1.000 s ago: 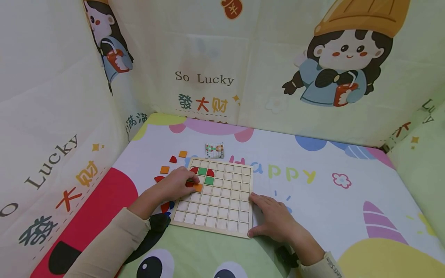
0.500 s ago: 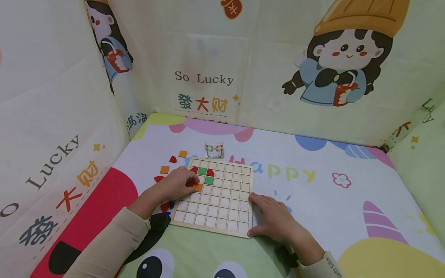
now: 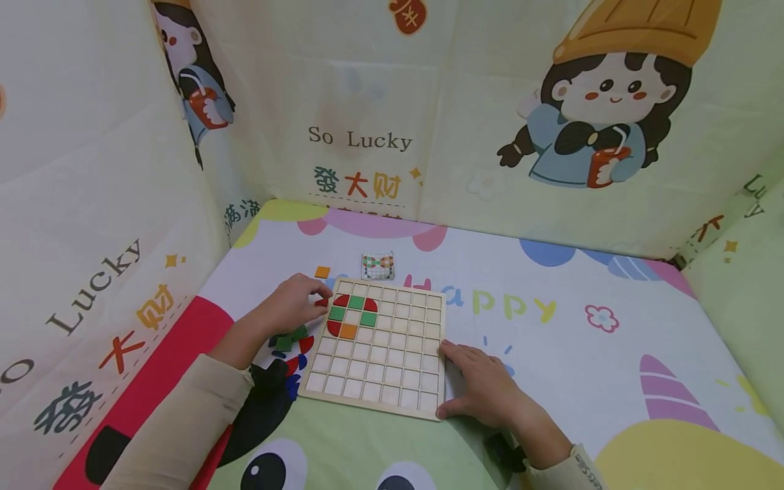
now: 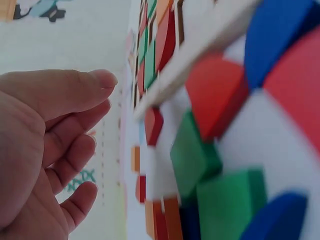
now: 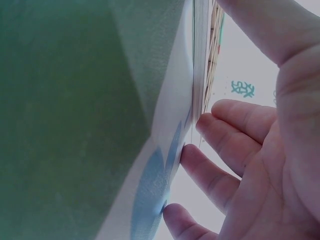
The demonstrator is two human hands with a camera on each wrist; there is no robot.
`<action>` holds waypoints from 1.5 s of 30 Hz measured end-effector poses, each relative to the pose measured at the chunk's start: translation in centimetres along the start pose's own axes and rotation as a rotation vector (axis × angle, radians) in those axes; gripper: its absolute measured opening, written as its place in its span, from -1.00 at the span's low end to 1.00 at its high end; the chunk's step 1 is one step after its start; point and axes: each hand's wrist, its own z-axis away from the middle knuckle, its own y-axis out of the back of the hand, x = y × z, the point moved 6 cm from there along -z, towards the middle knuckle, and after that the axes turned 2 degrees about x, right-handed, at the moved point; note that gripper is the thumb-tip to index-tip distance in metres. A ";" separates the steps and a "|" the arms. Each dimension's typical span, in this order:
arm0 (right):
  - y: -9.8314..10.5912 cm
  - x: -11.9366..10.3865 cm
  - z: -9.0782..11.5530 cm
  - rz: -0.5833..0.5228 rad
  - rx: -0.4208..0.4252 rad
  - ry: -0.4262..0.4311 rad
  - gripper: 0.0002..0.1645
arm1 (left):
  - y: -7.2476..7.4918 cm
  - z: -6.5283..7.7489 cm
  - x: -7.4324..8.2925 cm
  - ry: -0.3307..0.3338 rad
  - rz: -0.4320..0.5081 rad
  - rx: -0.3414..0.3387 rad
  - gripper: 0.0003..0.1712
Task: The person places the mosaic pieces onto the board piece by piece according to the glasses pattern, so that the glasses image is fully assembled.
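Note:
A wooden grid board (image 3: 392,361) lies on the table with several tiles in its upper left cells: red rounded pieces, green squares and an orange square tile (image 3: 348,331). My left hand (image 3: 297,303) hovers just off the board's left edge, thumb and forefinger close together. In the left wrist view nothing shows between those fingers. A red rounded tile (image 3: 321,302) lies by the fingertips in the head view, next to the frame. My right hand (image 3: 484,381) rests against the board's right edge, thumb near the lower corner, fingers extended.
Loose green tiles (image 3: 290,338) and red and blue ones lie left of the board, partly under the left arm. An orange tile (image 3: 322,272) sits beyond the hand. A small pattern card (image 3: 378,265) lies behind the board. Patterned cloth walls surround the table.
My left hand has let go of the orange square tile, which stays in the board, and moved left and away to the loose tiles. The right hand has stayed still.

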 end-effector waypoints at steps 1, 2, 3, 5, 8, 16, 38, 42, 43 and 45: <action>0.0 0.0 0.0 0.001 -0.001 0.000 0.28 | 0.2 -0.1 -0.4 0.019 0.007 0.003 -0.63; 0.0 0.0 0.0 0.002 -0.001 0.000 0.28 | 0.4 -0.2 -0.9 0.042 0.018 0.005 -0.61; -0.1 0.0 0.0 0.002 -0.001 -0.002 0.28 | 0.5 -0.3 -1.4 0.069 0.027 0.008 -0.59; -0.1 0.1 0.0 0.002 -0.001 -0.004 0.29 | 0.7 -0.4 -2.3 0.107 0.046 0.013 -0.56; -0.1 0.1 0.0 -0.002 -0.003 -0.008 0.29 | 0.9 -0.7 -3.3 0.130 0.057 0.023 -0.54; -0.2 0.1 0.0 -0.006 0.002 -0.006 0.29 | 1.3 -1.5 -4.7 0.219 0.066 0.027 -0.46; -0.4 0.4 -0.1 -0.008 0.001 0.005 0.30 | 0.9 -2.5 -5.4 0.307 0.053 0.017 -0.46; -0.3 0.3 -0.1 -0.007 0.000 0.007 0.29 | 0.8 -2.6 -5.2 0.292 0.059 0.010 -0.50; -0.3 0.3 -0.1 -0.004 0.000 0.008 0.29 | 0.8 -2.6 -5.2 0.285 0.063 0.004 -0.50; -0.2 0.3 -0.1 -0.003 -0.001 0.007 0.29 | 0.6 -2.7 -5.2 0.278 0.076 -0.005 -0.52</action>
